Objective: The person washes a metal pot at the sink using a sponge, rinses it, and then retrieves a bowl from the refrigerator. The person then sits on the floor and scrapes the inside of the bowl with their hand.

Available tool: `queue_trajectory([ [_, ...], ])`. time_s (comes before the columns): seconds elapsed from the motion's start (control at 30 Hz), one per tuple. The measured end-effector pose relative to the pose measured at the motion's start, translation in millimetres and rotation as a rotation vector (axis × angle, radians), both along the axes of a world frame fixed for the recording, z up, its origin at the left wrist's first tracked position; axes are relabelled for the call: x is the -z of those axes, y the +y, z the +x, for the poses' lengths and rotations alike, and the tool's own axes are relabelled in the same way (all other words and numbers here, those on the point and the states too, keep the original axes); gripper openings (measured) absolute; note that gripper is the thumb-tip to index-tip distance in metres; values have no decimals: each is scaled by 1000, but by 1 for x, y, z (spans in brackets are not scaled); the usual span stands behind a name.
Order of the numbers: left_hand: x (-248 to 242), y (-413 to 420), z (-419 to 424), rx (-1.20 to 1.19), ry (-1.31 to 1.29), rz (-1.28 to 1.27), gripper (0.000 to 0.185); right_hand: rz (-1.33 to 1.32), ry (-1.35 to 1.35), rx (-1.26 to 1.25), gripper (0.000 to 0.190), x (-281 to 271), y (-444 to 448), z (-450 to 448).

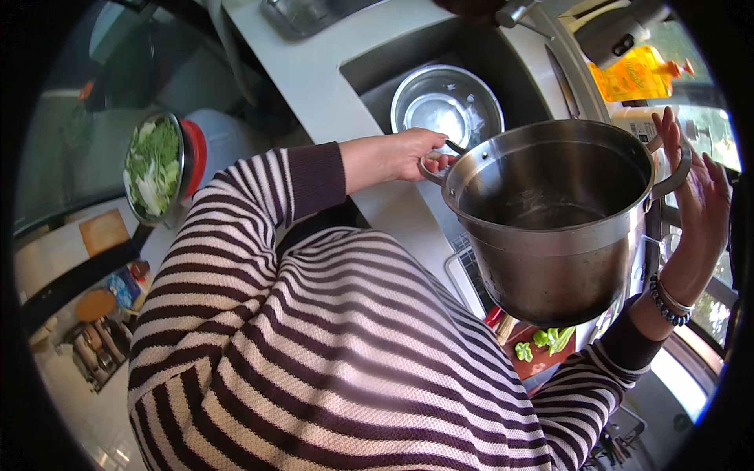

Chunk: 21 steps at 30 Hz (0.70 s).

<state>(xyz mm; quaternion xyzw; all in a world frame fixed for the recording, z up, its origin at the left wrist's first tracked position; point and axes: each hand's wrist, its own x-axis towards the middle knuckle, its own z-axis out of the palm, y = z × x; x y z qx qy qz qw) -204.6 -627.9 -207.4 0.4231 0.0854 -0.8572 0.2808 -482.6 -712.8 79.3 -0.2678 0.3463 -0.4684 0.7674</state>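
Note:
A large stainless steel stockpot (548, 247) is tilted, its open mouth towards me, with a little clear liquid visible at its bottom. My left hand (412, 156) grips its left loop handle. At the opposite loop handle, my right hand (698, 188) supports the pot with its palm against the handle and its fingers spread. Behind the pot, a round metal basin (447, 106) sits in the dark sink (524, 70), and light glints off its inside. Below the pot, pieces of green pepper (551, 340) lie on a reddish-brown cutting board (530, 368).
A knife (564, 82) lies beside the sink, near a yellow pump bottle (633, 73). A faucet (518, 13) is at the top edge. On the left stands a bowl of leafy greens (154, 168). A metal tray (306, 17) rests on the white counter (312, 73).

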Motion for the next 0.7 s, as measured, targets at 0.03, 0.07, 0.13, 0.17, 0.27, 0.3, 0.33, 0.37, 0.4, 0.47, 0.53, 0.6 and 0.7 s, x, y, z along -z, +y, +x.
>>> queue_trajectory([
  [0.03, 4, 6, -7, 4, 12, 23, 25, -26, 0, -176, 54, -6, 0, 6],
  [0.07, 9, 12, -16, 13, 30, 47, 23, -35, 99, -237, 51, -10, -5, 10],
  [0.13, 27, 21, -33, 24, 78, 57, 19, -21, 133, -380, 50, -12, -21, 18],
  [0.17, 29, 23, -42, 19, 99, 76, 19, 13, 79, -440, 51, -12, -25, 20],
  [0.27, 23, 34, -54, 22, 141, 105, 16, 75, 15, -449, 56, -17, -31, 30],
  [0.3, 16, 36, -52, 0, 129, 116, 16, 84, 23, -450, 58, -18, -39, 30],
  [0.33, 9, 37, -49, -19, 118, 128, 16, 96, 34, -450, 60, -19, -46, 29],
  [0.37, 4, 39, -48, -25, 110, 135, 16, 88, 81, -456, 62, -21, -44, 38],
  [0.4, 4, 39, -49, -18, 96, 182, 17, 121, 37, -416, 63, -16, -43, 47],
  [0.47, 9, 39, -47, 11, 147, 196, 17, 154, 42, -281, 77, -17, -21, 90],
  [0.53, 12, 39, -47, 32, 201, 202, 18, 92, 195, -268, 86, -21, -9, 117],
  [0.6, 15, 39, -49, 36, 263, 217, 18, 64, 242, -275, 86, -25, -6, 125],
  [0.7, 15, 41, -54, 25, 279, 197, 17, 54, 250, -273, 85, -27, -7, 125],
])
